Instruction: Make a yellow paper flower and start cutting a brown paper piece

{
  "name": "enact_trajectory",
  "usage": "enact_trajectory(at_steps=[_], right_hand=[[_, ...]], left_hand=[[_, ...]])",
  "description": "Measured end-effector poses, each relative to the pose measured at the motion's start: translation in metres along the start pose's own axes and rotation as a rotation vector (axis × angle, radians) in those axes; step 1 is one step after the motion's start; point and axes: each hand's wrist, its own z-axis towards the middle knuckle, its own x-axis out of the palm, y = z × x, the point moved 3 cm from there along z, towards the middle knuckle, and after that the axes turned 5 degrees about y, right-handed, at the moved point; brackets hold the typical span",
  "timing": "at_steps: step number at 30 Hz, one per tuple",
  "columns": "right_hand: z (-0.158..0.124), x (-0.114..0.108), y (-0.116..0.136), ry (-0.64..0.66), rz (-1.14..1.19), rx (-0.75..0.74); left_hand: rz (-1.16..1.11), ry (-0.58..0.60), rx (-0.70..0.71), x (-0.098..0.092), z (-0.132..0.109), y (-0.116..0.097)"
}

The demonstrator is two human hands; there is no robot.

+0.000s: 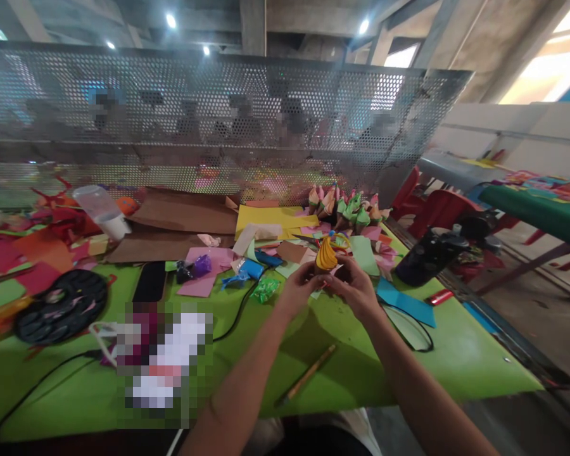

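The left hand (301, 286) and right hand (357, 286) curl snugly around a yellow-swirled cone (326, 254) above a green bench (475, 345), where a round black tray (94, 288) holds pinkish bits (53, 311).

a cone (326, 256) is between the left hand (298, 285) and right hand (356, 285), above the worktop (247, 380). a pencil (308, 375) lies nearer the body. to the left is a phone (149, 282), then a tray (61, 307). behind the phone lies cardboard (185, 215); at the back right, a group of cones (361, 212), with a flask (430, 254) to its right. a mesh screen (266, 114) stands behind; people (242, 120) seem to be beyond it, poorly seen.
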Motion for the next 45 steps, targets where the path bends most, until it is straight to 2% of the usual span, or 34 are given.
enact_trajectory(at_steps=[7,17,24,31,36,40,45], right_hand=[[0.001,0.0,-0.005,-0.041,0.02,-0.035],[0.002,0.004,-0.008,-0.05,0.049,-0.006],[0.001,0.004,-0.007,-0.034,0.066,0.015],[0.003,0.005,-0.012,-0.089,0.016,-0.02],[0.004,0.008,-0.012,-0.05,-0.017,-0.02],[0.002,0.008,-0.013,-0.064,0.06,0.005],[0.004,0.006,-0.012,-0.089,0.272,0.051]], left_hand=[[0.189,0.05,-0.007,0.002,-0.002,-0.003],[0.122,-0.017,-0.004,-0.002,0.0,0.001],[0.092,-0.005,0.008,-0.005,0.0,0.003],[0.111,-0.038,-0.03,-0.01,0.005,0.009],[0.104,-0.049,-0.02,-0.011,0.004,0.006],[0.132,-0.048,-0.021,-0.011,0.004,0.006],[0.132,-0.065,-0.055,-0.011,0.006,0.008]])
